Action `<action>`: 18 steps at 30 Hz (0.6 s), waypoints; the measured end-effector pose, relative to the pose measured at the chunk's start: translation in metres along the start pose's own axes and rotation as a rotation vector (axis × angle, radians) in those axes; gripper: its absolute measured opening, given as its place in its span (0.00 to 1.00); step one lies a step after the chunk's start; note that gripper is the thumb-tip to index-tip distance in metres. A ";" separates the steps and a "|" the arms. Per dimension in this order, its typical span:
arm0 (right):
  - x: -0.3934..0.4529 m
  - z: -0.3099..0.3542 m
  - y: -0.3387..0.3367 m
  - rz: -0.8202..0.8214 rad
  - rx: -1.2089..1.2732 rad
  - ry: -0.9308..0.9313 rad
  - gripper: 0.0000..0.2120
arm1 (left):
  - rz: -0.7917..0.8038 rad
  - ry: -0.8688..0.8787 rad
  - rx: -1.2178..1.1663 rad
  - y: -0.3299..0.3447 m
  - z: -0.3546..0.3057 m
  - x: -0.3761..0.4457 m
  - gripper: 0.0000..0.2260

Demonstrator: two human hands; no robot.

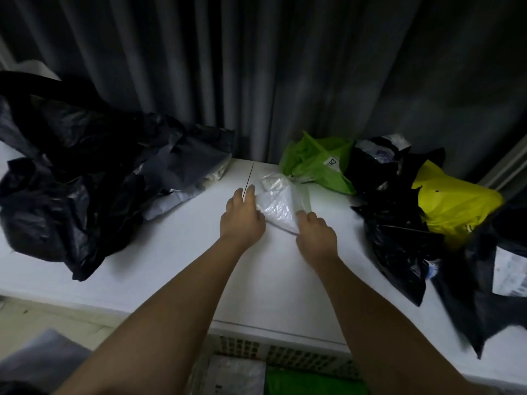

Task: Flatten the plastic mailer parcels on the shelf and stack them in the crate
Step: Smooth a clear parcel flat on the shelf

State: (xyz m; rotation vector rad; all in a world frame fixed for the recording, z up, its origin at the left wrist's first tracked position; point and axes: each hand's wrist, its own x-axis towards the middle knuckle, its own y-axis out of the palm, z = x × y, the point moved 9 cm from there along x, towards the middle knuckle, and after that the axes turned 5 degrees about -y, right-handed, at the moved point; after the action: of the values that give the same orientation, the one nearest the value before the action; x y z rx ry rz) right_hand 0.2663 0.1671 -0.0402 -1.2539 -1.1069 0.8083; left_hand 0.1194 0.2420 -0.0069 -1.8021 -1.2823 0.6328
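1. Clear mailer [281, 205]: a crinkled, see-through plastic parcel lying on the white shelf [176, 252] near its middle, between the two hands.
2. Left hand [242, 216]: laid palm down on the left edge of the clear mailer, fingers extended toward the far side; whether the thumb is tucked under the plastic cannot be told.
3. Right hand [316, 236]: placed at the near right corner of the clear mailer, fingers curled onto its edge so that the plastic appears gripped.
4. Green mailer [316, 163]: a bright green parcel just beyond the clear mailer, touching its far end and bearing a small white label.
5. Yellow mailer [453, 203]: farther right, lying among crumpled black mailers [399, 243] that spread along the right part of the shelf.
6. Black bag heap [71, 178]: a large pile of dark plastic on the left part of the shelf, well apart from the hands.
7. Crate [285, 357]: a white perforated container below the shelf's near edge, holding a pale flat parcel [233, 374] beside a green flat parcel [310, 383].
8. Grey curtain [256, 67]: hangs in folds behind the shelf.
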 end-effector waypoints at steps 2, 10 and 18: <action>-0.008 0.007 -0.004 -0.064 0.020 -0.089 0.24 | 0.006 -0.029 -0.039 0.001 0.005 0.004 0.25; -0.086 0.024 0.005 0.239 0.370 -0.215 0.28 | 0.323 -0.268 -0.312 0.025 0.039 -0.037 0.31; -0.088 0.010 -0.065 0.175 0.634 -0.053 0.17 | 0.147 -0.039 -0.357 -0.035 0.014 -0.074 0.14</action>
State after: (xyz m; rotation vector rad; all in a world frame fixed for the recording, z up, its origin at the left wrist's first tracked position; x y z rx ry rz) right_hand 0.2237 0.0770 0.0062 -0.7980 -0.6977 1.2153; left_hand 0.0641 0.1832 0.0105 -2.2013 -1.3629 0.5452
